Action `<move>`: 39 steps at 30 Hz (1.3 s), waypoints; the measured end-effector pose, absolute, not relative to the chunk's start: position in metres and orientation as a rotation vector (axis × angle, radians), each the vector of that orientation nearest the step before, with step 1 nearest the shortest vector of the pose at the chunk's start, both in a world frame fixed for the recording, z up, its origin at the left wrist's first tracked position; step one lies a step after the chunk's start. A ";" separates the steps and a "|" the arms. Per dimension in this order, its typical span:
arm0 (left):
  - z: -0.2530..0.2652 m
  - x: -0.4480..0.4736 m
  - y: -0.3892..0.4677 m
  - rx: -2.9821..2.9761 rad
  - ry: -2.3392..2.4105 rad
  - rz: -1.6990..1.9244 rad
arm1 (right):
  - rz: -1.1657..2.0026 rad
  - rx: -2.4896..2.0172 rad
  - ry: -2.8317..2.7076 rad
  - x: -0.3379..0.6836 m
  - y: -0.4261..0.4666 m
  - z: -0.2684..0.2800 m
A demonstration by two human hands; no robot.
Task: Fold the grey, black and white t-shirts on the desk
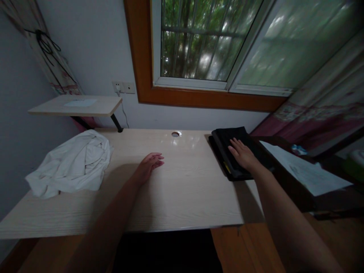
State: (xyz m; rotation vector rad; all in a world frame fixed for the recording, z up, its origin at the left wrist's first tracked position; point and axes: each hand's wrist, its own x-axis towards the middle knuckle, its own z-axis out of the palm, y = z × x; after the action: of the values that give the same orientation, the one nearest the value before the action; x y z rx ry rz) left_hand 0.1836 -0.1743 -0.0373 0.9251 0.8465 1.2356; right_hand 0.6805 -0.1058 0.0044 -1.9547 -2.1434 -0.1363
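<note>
The right hand is laid palm down on the black folder, fingers extended and slightly spread. The folder lies flat at the right end of the desk, near its back edge; a yellow strip shows along its left side. The left hand is open and loosely curved above the middle of the desk, well apart from the folder — whether it touches the surface cannot be told.

A crumpled white cloth lies on the left end of the desk, in front of a raised shelf. A round hole is located near the back edge, between cloth and folder. Right of the folder — a large paper sheet.
</note>
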 end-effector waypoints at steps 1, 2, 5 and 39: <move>-0.037 0.184 -0.174 0.926 0.853 1.235 | -0.161 -1.939 -2.146 0.683 -0.112 0.003; -0.037 0.184 -0.174 0.927 0.857 1.235 | -0.185 -1.925 -2.149 0.684 -0.118 0.001; -0.038 0.184 -0.173 0.925 0.870 1.231 | -0.250 -1.889 -2.161 0.689 -0.135 -0.007; -0.035 0.183 -0.174 0.918 0.893 1.312 | 0.165 -1.204 -2.516 0.440 -0.159 -0.042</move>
State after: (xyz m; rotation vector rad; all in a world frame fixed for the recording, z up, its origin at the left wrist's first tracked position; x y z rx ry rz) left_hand 0.1833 -0.1744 -0.0354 0.9179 0.8926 1.3124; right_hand 0.4401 -0.1589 -0.0424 -1.2040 -2.5164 0.1655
